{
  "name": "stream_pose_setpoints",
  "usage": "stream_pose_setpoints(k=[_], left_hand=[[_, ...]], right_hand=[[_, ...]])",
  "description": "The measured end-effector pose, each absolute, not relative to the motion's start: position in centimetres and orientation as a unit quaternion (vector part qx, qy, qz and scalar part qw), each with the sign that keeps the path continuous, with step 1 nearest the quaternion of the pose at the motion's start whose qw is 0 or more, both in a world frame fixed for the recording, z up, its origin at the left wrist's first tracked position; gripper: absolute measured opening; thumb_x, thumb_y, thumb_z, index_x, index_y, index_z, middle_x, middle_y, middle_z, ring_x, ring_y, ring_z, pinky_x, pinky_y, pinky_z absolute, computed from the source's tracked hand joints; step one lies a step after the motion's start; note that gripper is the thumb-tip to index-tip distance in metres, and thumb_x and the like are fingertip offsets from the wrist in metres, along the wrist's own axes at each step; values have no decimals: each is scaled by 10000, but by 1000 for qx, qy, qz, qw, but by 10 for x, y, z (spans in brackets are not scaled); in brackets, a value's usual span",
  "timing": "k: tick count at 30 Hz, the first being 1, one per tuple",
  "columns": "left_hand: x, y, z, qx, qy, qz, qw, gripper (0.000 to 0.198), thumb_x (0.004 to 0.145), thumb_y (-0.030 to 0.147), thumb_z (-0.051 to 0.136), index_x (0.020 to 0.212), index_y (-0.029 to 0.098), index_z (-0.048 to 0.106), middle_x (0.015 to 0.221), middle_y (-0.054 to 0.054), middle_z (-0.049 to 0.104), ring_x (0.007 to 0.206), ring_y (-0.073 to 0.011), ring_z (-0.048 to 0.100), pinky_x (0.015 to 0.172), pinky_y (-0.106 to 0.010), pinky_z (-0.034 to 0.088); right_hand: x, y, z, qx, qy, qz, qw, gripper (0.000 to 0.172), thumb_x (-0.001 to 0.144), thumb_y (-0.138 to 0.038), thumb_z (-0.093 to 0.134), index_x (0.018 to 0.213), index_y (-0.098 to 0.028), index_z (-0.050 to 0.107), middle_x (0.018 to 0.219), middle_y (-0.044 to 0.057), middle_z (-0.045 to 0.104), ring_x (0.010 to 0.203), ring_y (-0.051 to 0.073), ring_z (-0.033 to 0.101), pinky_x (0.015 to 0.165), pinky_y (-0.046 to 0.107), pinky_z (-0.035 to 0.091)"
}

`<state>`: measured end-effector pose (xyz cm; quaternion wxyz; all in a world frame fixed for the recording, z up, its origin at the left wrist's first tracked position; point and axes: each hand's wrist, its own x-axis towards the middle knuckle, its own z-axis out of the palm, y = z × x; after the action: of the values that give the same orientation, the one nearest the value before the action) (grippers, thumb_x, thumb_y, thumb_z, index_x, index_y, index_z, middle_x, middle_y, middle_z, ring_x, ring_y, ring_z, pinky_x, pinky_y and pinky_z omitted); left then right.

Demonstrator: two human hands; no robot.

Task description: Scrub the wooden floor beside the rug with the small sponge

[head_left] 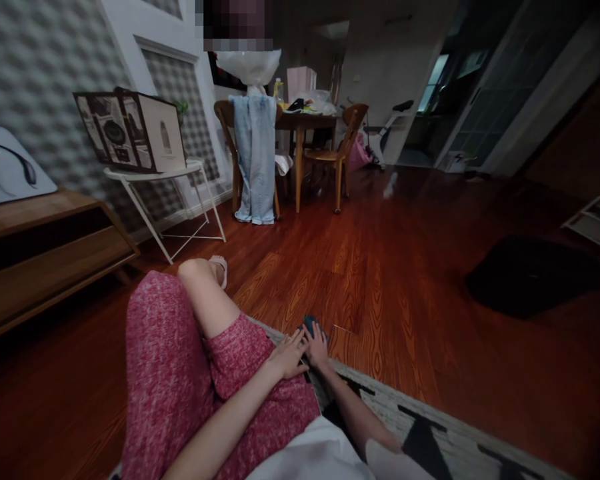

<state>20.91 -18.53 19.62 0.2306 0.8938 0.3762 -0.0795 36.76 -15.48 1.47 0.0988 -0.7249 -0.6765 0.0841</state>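
I sit with my legs, in pink-red trousers [165, 360], stretched ahead and bent. My left hand [289, 355] lies with its fingers apart near one leg, its fingertips reaching my right hand. My right hand [317, 345] rests beside it, fingers stretched out. Just beyond those fingers is a small dark blue thing [309, 323], partly covered by the hands; its kind I cannot make out. Neither hand visibly grips anything. A light sandal [223, 270] is on one foot.
Beneath me lies a patterned rug [460, 437] on the wooden floor [380, 267]. A printed box [163, 137] stands on a white side table [150, 175], near a low wooden cabinet [70, 213]. Chairs and a dining table [300, 121] are further back. A black object [525, 277] lies right.
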Motion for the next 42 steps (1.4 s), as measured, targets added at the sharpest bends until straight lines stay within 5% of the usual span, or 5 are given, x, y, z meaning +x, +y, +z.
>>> stream_pose_setpoints(k=[8,16,24,36,42], left_hand=[[207,-188,200,895,375,-69,230,706,914,482,584,1523,196,369,1655,-148,114,1523,-309,101,1214,-514,184],[212,-187,201,886,385,-85,242,715,909,454,608,1515,150,384,1647,-183,101,1522,-309,93,1218,-506,161],[210,-184,189,890,372,-73,252,676,903,462,607,1495,201,411,1651,-148,120,1521,-309,106,1211,-513,177],[210,-185,191,890,376,-82,244,719,895,471,608,1518,203,370,1652,-156,121,1521,-317,106,1207,-535,188],[209,-186,184,894,373,-54,240,700,890,484,613,1507,244,387,1657,-124,123,1518,-321,132,1206,-539,194]], right_hand=[[435,-139,19,-649,-746,58,137,494,995,-334,313,1452,-317,500,1568,59,416,1461,195,323,1172,425,279],[612,-240,9,-897,-415,-16,151,585,982,-386,223,1484,-200,458,1549,168,385,1454,279,325,1116,496,346],[579,-277,-8,-918,-293,-72,258,636,959,-424,233,1532,-190,378,1565,252,329,1473,399,239,1050,693,304],[374,-168,-1,-767,-627,54,127,579,988,-388,252,1537,-249,373,1624,123,293,1503,285,232,1175,547,215],[389,-139,10,-672,-726,51,136,516,983,-346,318,1475,-312,469,1591,66,380,1477,221,302,1175,464,266]])
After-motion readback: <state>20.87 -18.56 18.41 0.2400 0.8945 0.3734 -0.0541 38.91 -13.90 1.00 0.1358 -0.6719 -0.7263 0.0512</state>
